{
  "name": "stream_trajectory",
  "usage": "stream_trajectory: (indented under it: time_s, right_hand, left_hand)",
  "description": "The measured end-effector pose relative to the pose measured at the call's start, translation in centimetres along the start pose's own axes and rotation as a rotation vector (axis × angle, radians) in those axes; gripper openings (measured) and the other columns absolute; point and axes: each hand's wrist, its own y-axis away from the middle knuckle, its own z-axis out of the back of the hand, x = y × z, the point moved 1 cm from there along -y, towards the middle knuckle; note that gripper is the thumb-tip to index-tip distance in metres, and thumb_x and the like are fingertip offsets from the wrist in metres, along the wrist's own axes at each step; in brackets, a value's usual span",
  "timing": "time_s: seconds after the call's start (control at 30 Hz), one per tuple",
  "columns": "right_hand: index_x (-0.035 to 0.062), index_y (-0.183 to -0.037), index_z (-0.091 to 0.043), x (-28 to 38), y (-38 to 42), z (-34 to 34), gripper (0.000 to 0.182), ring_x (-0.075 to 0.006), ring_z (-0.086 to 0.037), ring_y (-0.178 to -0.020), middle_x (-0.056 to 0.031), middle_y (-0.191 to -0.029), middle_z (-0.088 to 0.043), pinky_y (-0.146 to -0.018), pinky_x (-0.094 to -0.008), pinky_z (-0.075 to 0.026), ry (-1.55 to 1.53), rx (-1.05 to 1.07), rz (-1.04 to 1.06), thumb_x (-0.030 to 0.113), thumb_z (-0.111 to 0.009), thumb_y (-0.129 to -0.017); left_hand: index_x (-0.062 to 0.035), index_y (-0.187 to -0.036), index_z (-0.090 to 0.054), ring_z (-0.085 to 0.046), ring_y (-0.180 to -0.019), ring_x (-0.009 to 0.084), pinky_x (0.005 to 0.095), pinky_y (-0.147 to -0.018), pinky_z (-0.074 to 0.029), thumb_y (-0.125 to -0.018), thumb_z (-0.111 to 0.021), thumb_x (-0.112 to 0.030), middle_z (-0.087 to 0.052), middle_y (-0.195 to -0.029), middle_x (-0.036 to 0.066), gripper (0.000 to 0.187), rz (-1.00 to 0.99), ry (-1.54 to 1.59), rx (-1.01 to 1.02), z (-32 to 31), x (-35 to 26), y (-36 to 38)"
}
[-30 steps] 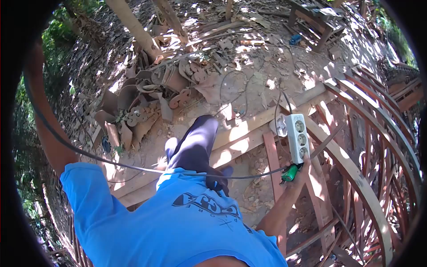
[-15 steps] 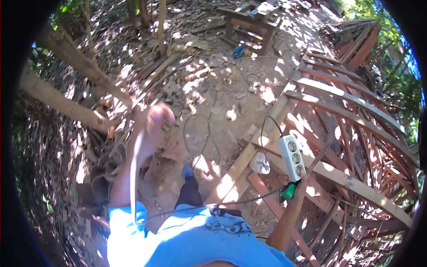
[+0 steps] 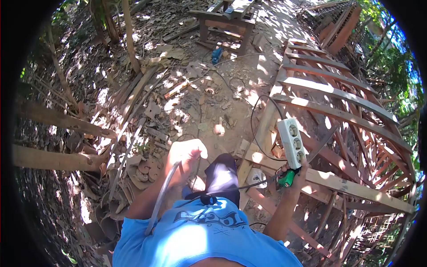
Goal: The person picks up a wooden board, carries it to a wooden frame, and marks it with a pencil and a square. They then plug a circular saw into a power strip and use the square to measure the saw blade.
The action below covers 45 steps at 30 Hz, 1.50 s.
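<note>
My right hand (image 3: 297, 168) is closed around the lower end of a white power strip (image 3: 291, 140), whose several sockets face up. A green-and-black object (image 3: 287, 179) is gripped against the strip in the same hand, its kind partly hidden by the fingers. From it a dark cord (image 3: 253, 184) crosses in front of my shirt. On the left, my left hand (image 3: 187, 153) is curled into a fist over the ground, and a grey cable (image 3: 163, 193) runs up along the forearm to it. The strip's own black lead (image 3: 252, 120) loops beside the wooden frame.
A slatted wooden frame (image 3: 329, 89) fills the right side. A wooden workbench (image 3: 227, 24) stands at the back, with a blue power tool (image 3: 216, 55) on the ground near it. Tree trunks (image 3: 60, 159) and dry leaves lie left; a white bag-like item (image 3: 257, 176) is beside the frame.
My left hand has moved right and closer to my body, the cable moving with it. The view has shifted, and my leg has come forward. My right hand still holds the power strip.
</note>
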Motion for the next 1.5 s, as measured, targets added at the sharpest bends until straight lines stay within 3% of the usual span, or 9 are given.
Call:
stream_trajectory:
  time_s: [0.07, 0.23, 0.5, 0.73, 0.83, 0.97, 1.13, 1.23, 1.5]
  right_hand:
    - [0.0029, -0.104, -0.055, 0.1, -3.5, -2.3, 0.043, -0.0157, -0.055, -0.053, -0.0053, -0.065, -0.054, -0.047, -0.0281, -0.047, 0.0, -0.037, -0.028, 0.042, -0.056, -0.089]
    - [0.0026, -0.101, -0.055, -0.2, -20.4, -4.4, 0.036, -0.0165, -0.055, -0.05, -0.0057, -0.067, -0.056, -0.046, -0.0292, -0.049, -0.004, 0.002, 0.038, 0.036, -0.059, -0.087]
    - [0.0046, -0.098, -0.055, 10.8, -42.6, -10.4, 0.036, -0.0156, -0.055, -0.048, -0.0048, -0.063, -0.054, -0.044, -0.0283, -0.047, 0.007, -0.049, 0.04, 0.04, -0.056, -0.089]
    - [0.0028, -0.098, -0.054, 17.6, -58.3, -13.3, 0.038, -0.0166, -0.055, -0.052, -0.0069, -0.067, -0.056, -0.047, -0.0287, -0.048, -0.045, -0.072, 0.195, 0.04, -0.053, -0.092]
    - [0.0022, -0.099, -0.054, 16.5, -67.7, -12.4, 0.041, -0.0164, -0.054, -0.053, -0.0072, -0.069, -0.055, -0.048, -0.0284, -0.048, -0.138, -0.035, 0.36, 0.043, -0.052, -0.092]
    - [0.0015, -0.1, -0.054, 18.5, -79.2, -14.6, 0.045, -0.0198, -0.054, -0.053, -0.0085, -0.066, -0.053, -0.048, -0.0309, -0.047, -0.024, -0.182, 0.191, 0.046, -0.053, -0.091]
    - [0.0029, -0.1, -0.054, 23.9, -94.9, -19.8, 0.039, -0.0191, -0.055, -0.052, -0.0078, -0.065, -0.054, -0.048, -0.0316, -0.047, -0.067, -0.228, 0.081, 0.04, -0.054, -0.09]
    - [0.0038, -0.097, -0.056, 25.7, -101.6, -20.0, 0.039, -0.0173, -0.056, -0.051, -0.007, -0.064, -0.055, -0.043, -0.0297, -0.048, 0.04, -0.323, 0.014, 0.042, -0.047, -0.092]
    - [0.0035, -0.097, -0.056, 30.9, -128.8, -24.1, 0.042, -0.0165, -0.056, -0.05, -0.0068, -0.063, -0.055, -0.042, -0.0292, -0.047, 0.085, -0.239, -0.087, 0.044, -0.047, -0.092]
  left_hand:
    - [-0.002, -0.075, -0.059, -0.031, -0.046, 0.0051, 0.0251, -0.045, -0.022, -0.084, -0.027, -0.079, -0.039, -0.052, -0.003, 0.084, -0.111, -0.055, 0.083, 0.7, 2.0, -4.5]
    - [-0.0015, -0.073, -0.059, -0.031, -0.051, 0.008, 0.0264, -0.048, -0.024, -0.082, -0.022, -0.083, -0.039, -0.056, -0.003, 0.09, 0.177, 0.151, 0.006, -1.9, 5.4, -18.8]
    - [0.0009, -0.074, -0.061, -0.023, -0.043, 0.0048, 0.0261, -0.044, -0.019, -0.078, 0.001, -0.082, -0.03, -0.05, -0.006, 0.104, -0.247, 0.01, 0.061, -4.7, -2.8, -47.5]
    - [0.0002, -0.066, -0.055, -0.027, -0.042, 0.006, 0.0235, -0.042, -0.021, -0.07, -0.004, -0.091, -0.037, -0.053, -0.002, 0.105, -0.32, 0.016, -0.058, -7.5, -3.8, -68.0]
    - [0.002, -0.068, -0.058, -0.024, -0.043, 0.0052, 0.0257, -0.044, -0.017, -0.072, -0.002, -0.089, -0.033, -0.052, -0.004, 0.107, -0.385, 0.111, -0.004, -9.7, -0.5, -78.1]
    - [-0.0001, -0.07, -0.058, -0.023, -0.045, 0.0042, 0.0253, -0.045, -0.016, -0.077, -0.009, -0.086, -0.029, -0.051, -0.006, 0.1, -0.372, 0.145, 0.073, -13.0, 5.6, -93.4]
    - [-0.0042, -0.073, -0.056, -0.025, -0.048, 0.0044, 0.0233, -0.048, -0.019, -0.083, -0.02, -0.082, -0.03, -0.053, -0.007, 0.086, -0.064, 0.079, 0.165, -17.6, 10.9, -112.6]
    - [-0.0043, -0.075, -0.057, -0.031, -0.055, 0.0041, 0.0241, -0.049, -0.023, -0.09, -0.032, -0.071, -0.04, -0.061, -0.005, 0.073, -0.137, 0.005, 0.23, -20.6, 14.0, -121.7]
    - [-0.0045, -0.077, -0.06, -0.037, -0.056, 0.0093, 0.0272, -0.052, -0.03, -0.098, -0.029, -0.057, -0.041, -0.06, -0.002, 0.064, 0.17, -0.027, 0.316, -29.6, 26.8, -143.4]
